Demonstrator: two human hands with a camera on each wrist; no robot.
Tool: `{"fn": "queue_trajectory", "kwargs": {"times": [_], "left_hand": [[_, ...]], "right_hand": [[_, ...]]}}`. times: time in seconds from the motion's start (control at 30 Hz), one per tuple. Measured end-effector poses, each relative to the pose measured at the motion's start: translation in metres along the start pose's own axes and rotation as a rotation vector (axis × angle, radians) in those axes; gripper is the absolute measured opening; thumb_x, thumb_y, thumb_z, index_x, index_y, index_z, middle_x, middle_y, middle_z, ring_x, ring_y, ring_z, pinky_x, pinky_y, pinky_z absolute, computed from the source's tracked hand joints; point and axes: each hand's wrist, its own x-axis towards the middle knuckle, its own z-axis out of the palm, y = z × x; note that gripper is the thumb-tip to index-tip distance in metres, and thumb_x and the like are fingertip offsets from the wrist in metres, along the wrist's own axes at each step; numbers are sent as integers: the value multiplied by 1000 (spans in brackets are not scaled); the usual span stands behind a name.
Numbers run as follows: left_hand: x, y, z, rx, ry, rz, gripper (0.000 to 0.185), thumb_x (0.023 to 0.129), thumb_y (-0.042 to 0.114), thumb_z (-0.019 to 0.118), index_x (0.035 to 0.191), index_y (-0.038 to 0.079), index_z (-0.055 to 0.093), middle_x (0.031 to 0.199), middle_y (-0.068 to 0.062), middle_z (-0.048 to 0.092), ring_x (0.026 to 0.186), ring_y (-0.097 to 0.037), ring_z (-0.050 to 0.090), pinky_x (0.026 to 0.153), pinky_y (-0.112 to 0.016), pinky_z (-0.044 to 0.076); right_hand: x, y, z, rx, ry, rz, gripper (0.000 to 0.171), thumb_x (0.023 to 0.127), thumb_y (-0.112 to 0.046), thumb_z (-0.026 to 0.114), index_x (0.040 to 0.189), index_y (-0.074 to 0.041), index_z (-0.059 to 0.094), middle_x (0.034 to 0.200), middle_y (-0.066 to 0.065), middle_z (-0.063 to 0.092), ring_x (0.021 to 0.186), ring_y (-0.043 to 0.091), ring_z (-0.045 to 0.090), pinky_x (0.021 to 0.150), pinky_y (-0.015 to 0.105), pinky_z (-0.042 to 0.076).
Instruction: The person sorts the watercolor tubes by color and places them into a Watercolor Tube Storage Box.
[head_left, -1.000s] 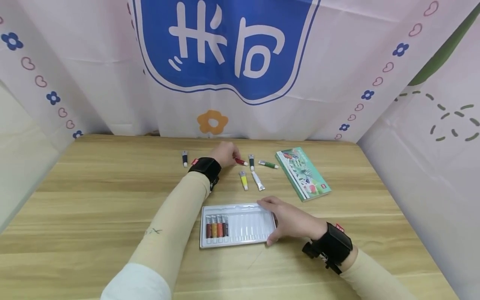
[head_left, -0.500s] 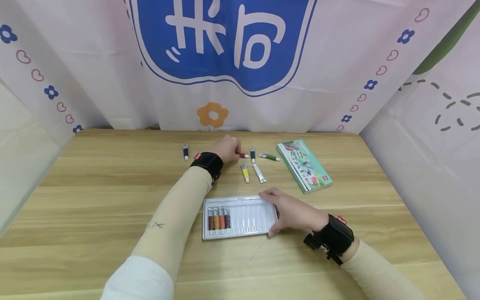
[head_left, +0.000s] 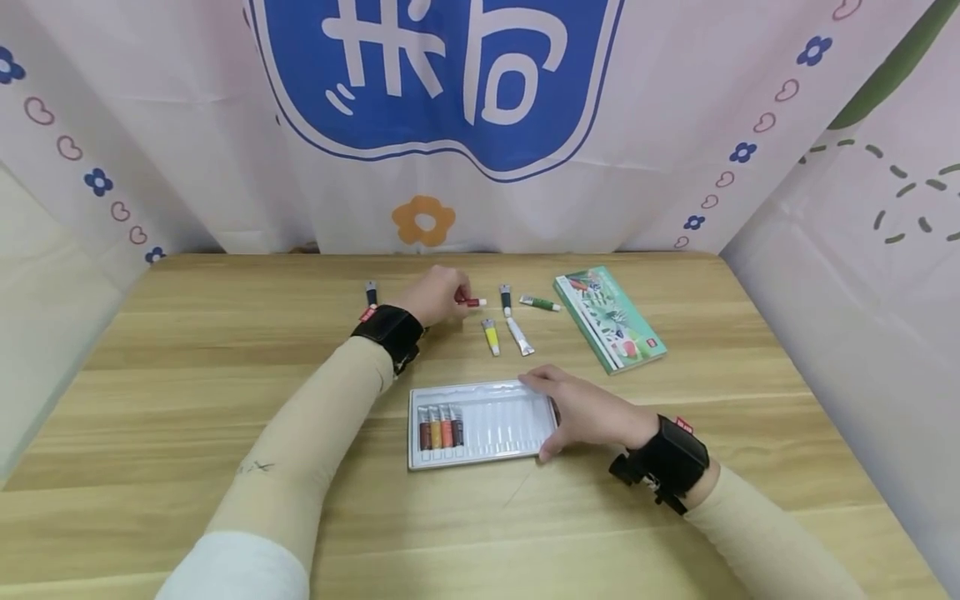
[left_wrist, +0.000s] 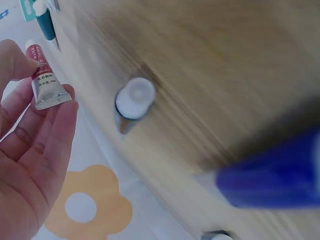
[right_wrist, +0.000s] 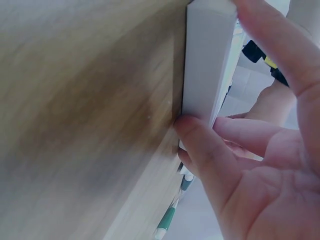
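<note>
At the far middle of the surface [head_left: 187, 350], the left hand [head_left: 435, 296] pinches a small red paint tube [head_left: 471, 302] between thumb and fingertips; the left wrist view shows the tube [left_wrist: 45, 80] clear of the wood, cap end by the thumb and crimped flat end resting against the fingers. In the head view its long axis runs roughly left to right, white cap pointing right, away from the wrist.

Nearer the person, the right hand [head_left: 588, 412] grips the right end of the white tray [head_left: 495, 398], thumb on the near edge and fingers curled over the far edge, as the right wrist view confirms [right_wrist: 210, 65]. The tray lies flat with its long side across the person, and four tubes [head_left: 440, 427] sit side by side in its leftmost slots; the slots to their right are bare. The tray therefore lies toward the person and slightly right of the held tube, with the next free slot just beside the four filled ones, and the slots run near to far, so I judge the tube would need about a quarter turn to match them.

Further out, loose tubes rest near the left hand: a dark one [head_left: 371, 293] to its left, and a dark-capped one [head_left: 506, 300], a green one [head_left: 540, 303], a yellow one [head_left: 490, 337] and a white one [head_left: 519, 337] to its right. A green box [head_left: 609, 319] lies at the far right.
</note>
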Motion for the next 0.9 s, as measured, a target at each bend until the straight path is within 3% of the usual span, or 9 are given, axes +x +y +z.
{"fn": "queue_trajectory", "kwargs": {"times": [0.3,0.47,0.67,0.9], "left_hand": [[-36,10,-10,-117,36,-10,16,88,6,81,103,7,76,99,-5,70,91,-22,62,85,-38,53],[-59,13,-12,-177,39,31,17,86,4,81,102,9,77,98,-3,72,92,-21,63,86,-39,52],[-92,13,-14,-326,10,46,18,89,1,76,105,9,77,103,-4,72,95,-21,63,85,-39,53],[-123,24,-15,-400,-78,60,18,90,2,75,104,11,81,109,-3,74,88,-20,61,73,-32,54]], "right_hand": [[0,-1,-2,-8,-12,2,107,70,-25,96,156,1,38,155,21,38,137,36,45,114,47,39],[1,-2,0,-8,-10,8,107,70,-25,96,155,1,38,155,21,39,137,36,45,114,47,39],[1,0,1,-2,-2,-7,107,70,-26,97,155,2,38,155,22,39,137,36,45,114,47,39],[1,-1,-1,7,0,-14,107,70,-25,96,155,2,38,155,23,38,137,37,45,113,48,39]]}}
